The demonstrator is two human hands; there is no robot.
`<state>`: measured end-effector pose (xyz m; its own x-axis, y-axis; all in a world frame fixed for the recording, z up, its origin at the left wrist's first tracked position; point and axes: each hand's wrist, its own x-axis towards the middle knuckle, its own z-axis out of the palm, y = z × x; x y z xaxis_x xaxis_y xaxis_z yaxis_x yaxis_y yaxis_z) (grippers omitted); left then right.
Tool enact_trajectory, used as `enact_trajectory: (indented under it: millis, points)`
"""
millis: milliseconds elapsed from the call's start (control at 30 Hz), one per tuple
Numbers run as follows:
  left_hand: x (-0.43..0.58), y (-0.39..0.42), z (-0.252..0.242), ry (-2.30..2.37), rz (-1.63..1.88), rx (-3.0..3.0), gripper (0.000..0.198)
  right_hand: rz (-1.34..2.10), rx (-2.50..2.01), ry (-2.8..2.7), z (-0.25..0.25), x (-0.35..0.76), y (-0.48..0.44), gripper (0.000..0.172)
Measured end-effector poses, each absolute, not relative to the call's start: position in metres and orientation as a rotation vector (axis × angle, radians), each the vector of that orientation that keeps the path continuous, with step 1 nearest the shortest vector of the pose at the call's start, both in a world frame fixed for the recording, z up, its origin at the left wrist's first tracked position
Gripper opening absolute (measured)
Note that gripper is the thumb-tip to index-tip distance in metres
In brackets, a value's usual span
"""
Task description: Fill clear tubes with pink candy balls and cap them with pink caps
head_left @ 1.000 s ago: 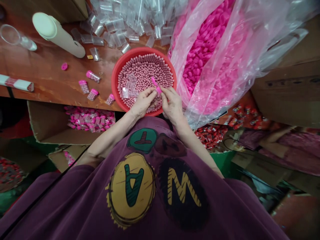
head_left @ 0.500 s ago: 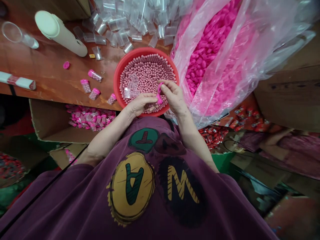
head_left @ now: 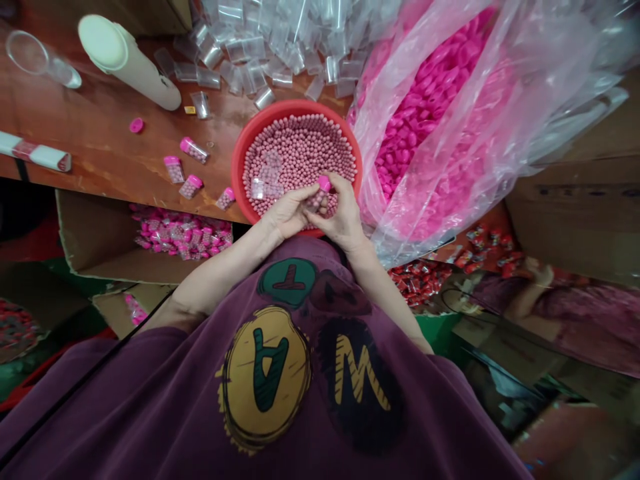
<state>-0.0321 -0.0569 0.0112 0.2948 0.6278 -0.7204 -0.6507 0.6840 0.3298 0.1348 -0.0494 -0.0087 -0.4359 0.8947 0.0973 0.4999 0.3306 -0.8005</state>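
A small clear jar (head_left: 315, 200) of pink balls is held over the front part of a red bowl (head_left: 239, 167), its pink cap (head_left: 324, 183) on top and tilted away from me. My left hand (head_left: 290, 213) is closed around the jar's lower part from the left. From the right, the fingers of my right hand (head_left: 345, 213) close on the jar and its cap, hiding part of it. Pink balls (head_left: 300, 147) fill the bowl beneath my hands. An uncapped clear container (head_left: 258, 189) lies on the balls at the bowl's left.
Several capped jars (head_left: 191, 187) lie left of the bowl, near a white bottle (head_left: 130, 63). Clear empty containers (head_left: 280, 50) are heaped behind. A plastic bag (head_left: 370, 180) of pink caps stands right. Below the table edge, a cardboard box (head_left: 95, 247) holds filled jars. A co-worker's arm (head_left: 530, 300) is at right.
The pink cap, which my right hand held upright by the jar, now sits on top of it. My right hand has turned and moved slightly down, closer to my left. The view has shifted slightly.
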Motion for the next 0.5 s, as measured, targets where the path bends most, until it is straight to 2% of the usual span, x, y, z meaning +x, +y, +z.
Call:
enact_trajectory:
  millis: [167,300,367,433,500]
  points:
    - [-0.041,-0.065,0.009,1.018,0.894,0.110,0.015,0.997,-1.274,-2.062,-0.005,0.136,-0.051,0.073]
    - [-0.043,-0.070,0.003,1.097,0.923,0.308,0.043,0.990,-1.372,-2.075,-0.016,0.135,-0.052,0.064]
    - [-0.040,-0.070,-0.002,1.164,0.904,0.433,0.047,0.990,-1.407,-2.098,-0.024,0.133,-0.052,0.063]
    - [-0.037,-0.071,-0.009,1.246,0.855,0.510,0.041,1.054,-1.404,-2.128,-0.033,0.132,-0.053,0.070]
    - [-0.043,-0.073,-0.016,1.338,0.808,0.568,0.029,1.193,-1.377,-2.119,-0.042,0.134,-0.055,0.087]
